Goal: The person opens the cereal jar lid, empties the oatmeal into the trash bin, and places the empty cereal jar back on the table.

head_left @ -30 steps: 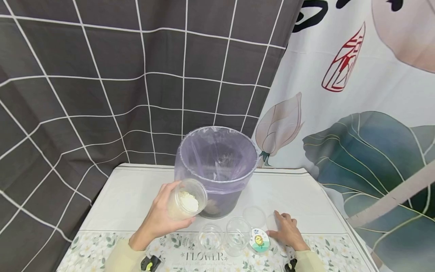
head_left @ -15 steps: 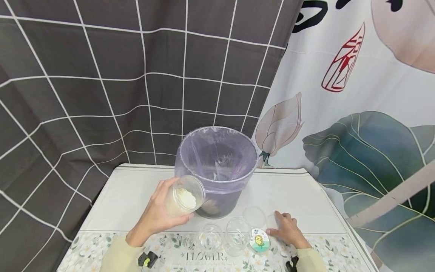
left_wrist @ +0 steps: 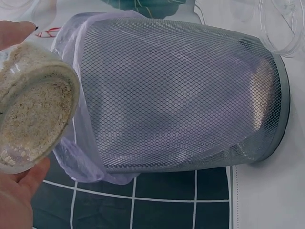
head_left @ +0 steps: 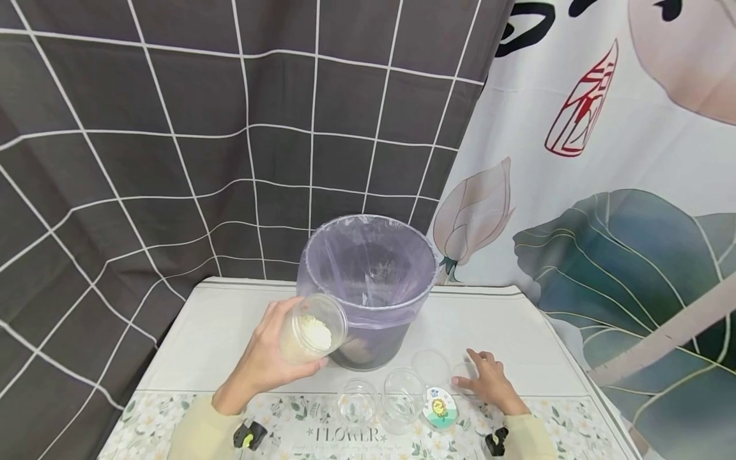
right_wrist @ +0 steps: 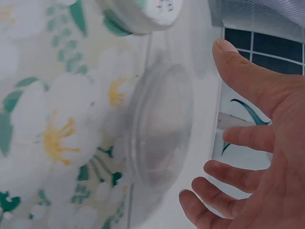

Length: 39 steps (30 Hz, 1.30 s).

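Note:
My left hand (head_left: 255, 367) grips a clear plastic jar (head_left: 310, 332), tilted, with pale flaky bits inside. In the left wrist view the jar's base (left_wrist: 40, 112) shows the flakes heaped within. The jar is just in front of a mesh waste bin (head_left: 382, 342) lined with a purple bag (head_left: 345, 311). My right hand (head_left: 490, 385) has its fingers spread and holds nothing. Beside it, in the right wrist view, a clear round lid (right_wrist: 164, 129) lies on the table, apart from the fingers.
Two clear empty jars, a left one (head_left: 357, 402) and a right one (head_left: 402, 401), stand near the front. To their right are a round item with a sunflower label (head_left: 440, 407) and another clear round lid (head_left: 431, 367). A grey grid curtain (head_left: 276, 160) hangs behind the table.
My right hand has come off the clear lid and its fingers have spread. My left hand with the jar has shifted slightly left and up.

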Each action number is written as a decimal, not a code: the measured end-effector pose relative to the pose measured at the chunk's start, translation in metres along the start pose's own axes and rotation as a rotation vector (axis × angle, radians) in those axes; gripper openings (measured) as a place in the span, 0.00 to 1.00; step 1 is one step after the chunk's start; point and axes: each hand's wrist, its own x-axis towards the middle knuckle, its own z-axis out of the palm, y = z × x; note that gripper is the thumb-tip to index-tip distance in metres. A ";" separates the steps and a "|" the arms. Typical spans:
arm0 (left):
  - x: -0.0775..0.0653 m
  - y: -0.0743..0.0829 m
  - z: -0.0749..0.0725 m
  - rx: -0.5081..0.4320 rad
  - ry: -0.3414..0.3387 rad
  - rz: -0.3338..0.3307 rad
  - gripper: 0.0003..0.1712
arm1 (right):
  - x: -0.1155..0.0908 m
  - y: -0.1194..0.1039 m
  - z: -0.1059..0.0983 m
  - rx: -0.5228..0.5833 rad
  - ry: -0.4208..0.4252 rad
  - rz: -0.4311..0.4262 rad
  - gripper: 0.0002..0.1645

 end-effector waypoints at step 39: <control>0.018 0.001 -0.011 0.026 0.015 0.063 0.55 | 0.017 -0.028 -0.037 -0.063 0.187 -0.181 0.40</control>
